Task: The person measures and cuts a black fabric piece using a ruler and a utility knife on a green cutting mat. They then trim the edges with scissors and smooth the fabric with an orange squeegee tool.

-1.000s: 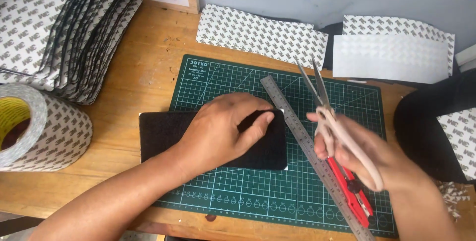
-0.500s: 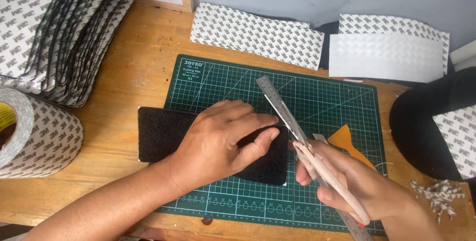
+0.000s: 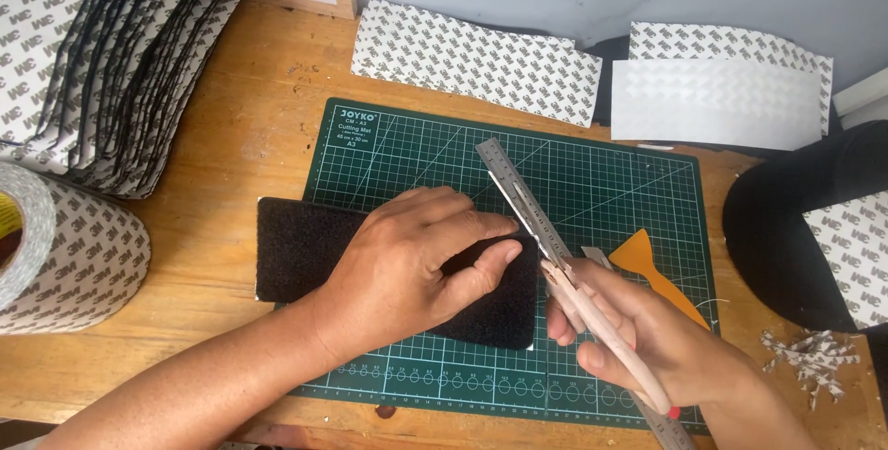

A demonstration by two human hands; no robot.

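Steel ruler (image 3: 523, 209) and orange scraper (image 3: 661, 274) flank scissors (image 3: 592, 320).

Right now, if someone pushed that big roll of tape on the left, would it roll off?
Probably not: the roll of tape seems to lie flat on the wooden table, so it would likely slide. It looks thick, probably heavy.

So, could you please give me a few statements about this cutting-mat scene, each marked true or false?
1. The left hand presses flat on the black pad. True.
2. The black pad lies wholly on the green cutting mat. False: its left end overhangs onto the wooden table.
3. The right hand holds scissors. True.
4. The metal ruler stands upright. False: it lies diagonally on the mat.
5. The orange tool is in the left hand. False: it rests on the mat.
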